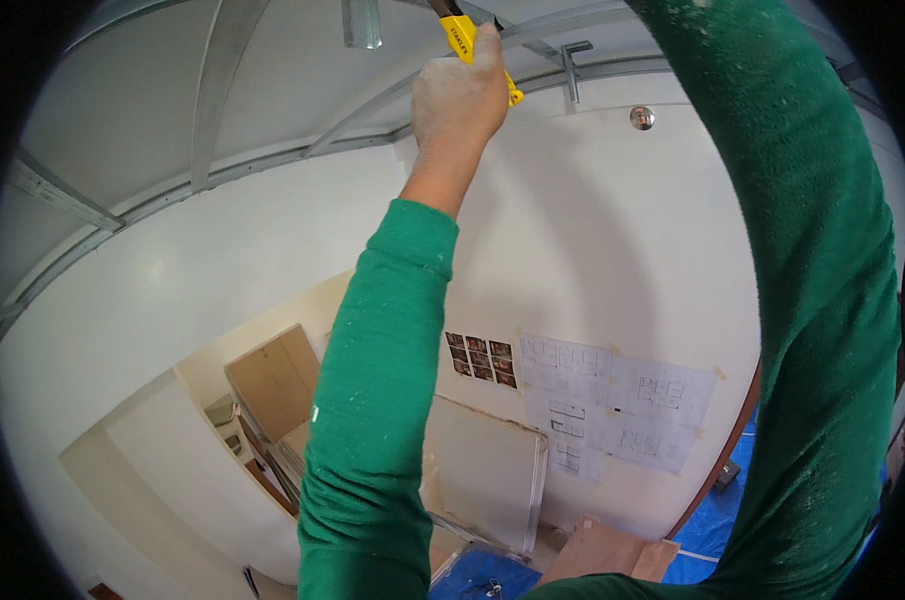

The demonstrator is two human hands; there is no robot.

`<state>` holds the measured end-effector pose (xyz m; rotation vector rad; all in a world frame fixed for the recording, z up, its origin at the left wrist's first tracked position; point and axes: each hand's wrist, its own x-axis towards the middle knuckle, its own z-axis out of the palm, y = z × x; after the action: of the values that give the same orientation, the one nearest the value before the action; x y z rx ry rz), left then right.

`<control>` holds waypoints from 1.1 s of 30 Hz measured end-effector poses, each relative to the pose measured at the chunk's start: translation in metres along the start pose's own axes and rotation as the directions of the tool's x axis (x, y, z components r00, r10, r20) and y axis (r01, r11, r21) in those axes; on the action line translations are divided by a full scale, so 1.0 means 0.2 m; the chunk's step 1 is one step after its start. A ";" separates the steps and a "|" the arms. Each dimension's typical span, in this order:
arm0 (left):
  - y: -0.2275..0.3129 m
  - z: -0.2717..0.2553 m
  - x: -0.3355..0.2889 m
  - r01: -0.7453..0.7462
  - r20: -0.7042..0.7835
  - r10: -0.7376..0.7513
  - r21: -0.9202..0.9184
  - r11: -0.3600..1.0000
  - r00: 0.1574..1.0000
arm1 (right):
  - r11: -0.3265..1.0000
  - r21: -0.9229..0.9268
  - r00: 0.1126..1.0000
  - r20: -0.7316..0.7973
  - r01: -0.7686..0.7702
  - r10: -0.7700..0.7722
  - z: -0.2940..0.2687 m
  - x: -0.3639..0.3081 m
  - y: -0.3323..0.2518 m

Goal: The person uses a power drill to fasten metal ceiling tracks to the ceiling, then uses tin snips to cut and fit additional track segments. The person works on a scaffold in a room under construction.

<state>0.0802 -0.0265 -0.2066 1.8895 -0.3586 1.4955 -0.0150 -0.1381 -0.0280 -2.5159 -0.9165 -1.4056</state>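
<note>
My left hand (pixel 463 100) is raised toward the ceiling framing, its fingers closed around a yellow-handled hand tool (pixel 460 38). The thumb lies along the tool's yellow body, and its dark upper end runs out past the top edge. A small yellow end of it shows below the fist. The working end is hidden, so its exact kind cannot be made out. My right arm, in a dusty green sleeve (pixel 803 250), reaches up on the right, and its hand lies beyond the top edge. Near the left hand are a grey metal ceiling channel (pixel 363 22) and a metal bracket (pixel 573 68).
Metal framing (pixel 213 90) crosses overhead. Drawing sheets (pixel 613 400) and a photo sheet (pixel 481 360) hang on the white wall. Below stand a pale panel (pixel 483 470), a wooden board (pixel 273 380) and brown cardboard (pixel 603 550). Blue sheeting (pixel 708 525) covers floor at right.
</note>
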 end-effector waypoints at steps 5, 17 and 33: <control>-0.14 -0.37 -0.06 -0.205 -0.130 0.220 0.122 0.971 0.967 | 0.998 0.067 0.998 -0.060 -0.010 0.014 0.04 0.00 0.05; -0.42 -0.60 0.95 -0.259 -0.078 0.276 -0.648 0.716 0.958 | 0.997 0.009 0.987 -0.144 0.079 -0.077 0.11 0.07 0.08; -0.24 -0.48 0.80 -0.256 -0.148 0.213 -0.664 0.702 0.966 | 0.996 -0.067 0.998 -0.039 0.054 -0.056 0.00 0.12 0.13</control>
<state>0.0849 0.1032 -0.0651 1.2269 -1.0079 1.3138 0.0082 -0.1495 -0.0040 -2.5170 -0.9543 -1.5223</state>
